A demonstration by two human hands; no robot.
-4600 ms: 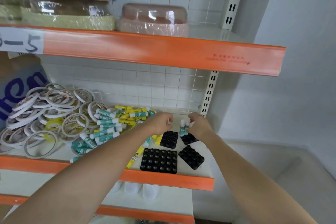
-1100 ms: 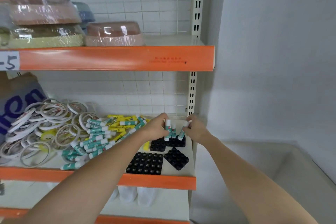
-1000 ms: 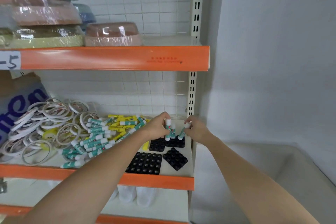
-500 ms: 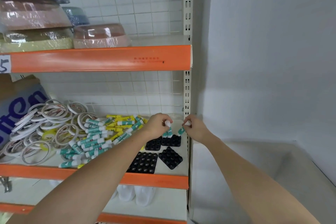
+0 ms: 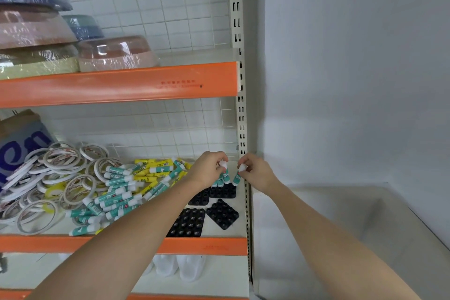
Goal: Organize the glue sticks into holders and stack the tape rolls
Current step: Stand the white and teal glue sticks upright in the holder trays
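Several black holders lie at the right end of the middle shelf; the rear one carries a few upright teal glue sticks. My left hand pinches the white cap of one upright stick over that holder. My right hand pinches another teal glue stick, tilted, its lower end at the holder's right edge. A heap of loose teal and yellow glue sticks lies left of the holders. Farther left is a pile of tape rolls.
Two more black holders sit in front, a large one and a small one. The perforated shelf upright stands just right of my hands. An orange-edged upper shelf holds wrapped bowls. White cups sit on the lower shelf.
The camera has swung right, so the shelf sits further left in view. Both hands stay over the rear holder, each still pinching a glue stick; more upright sticks stand in it than 4.6 s ago.
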